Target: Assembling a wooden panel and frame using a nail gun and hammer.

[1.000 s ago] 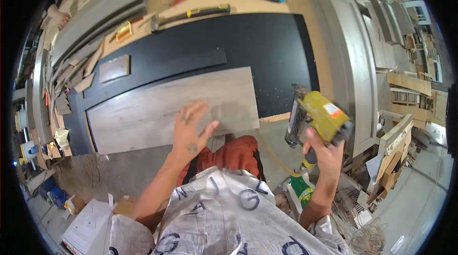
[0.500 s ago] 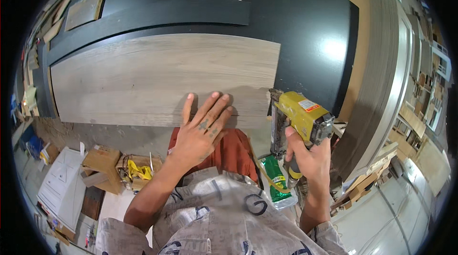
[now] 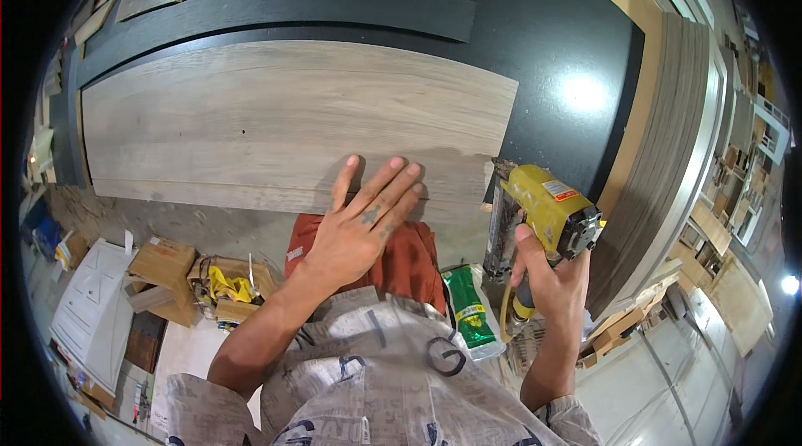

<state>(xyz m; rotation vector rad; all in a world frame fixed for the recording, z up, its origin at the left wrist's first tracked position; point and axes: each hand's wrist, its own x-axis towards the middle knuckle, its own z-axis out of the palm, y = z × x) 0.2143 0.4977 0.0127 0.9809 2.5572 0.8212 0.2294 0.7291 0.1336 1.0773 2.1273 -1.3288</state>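
Here, left fingers lie spread on a grey board; right fingers grip a yellow nailer.

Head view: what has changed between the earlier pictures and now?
The left hand has come down onto the plank. The nail gun has moved left, its nose now at the plank's right end; contact is unclear. Nothing was newly gripped or released: the right hand still holds the nail gun. The plank stays on the black panel.
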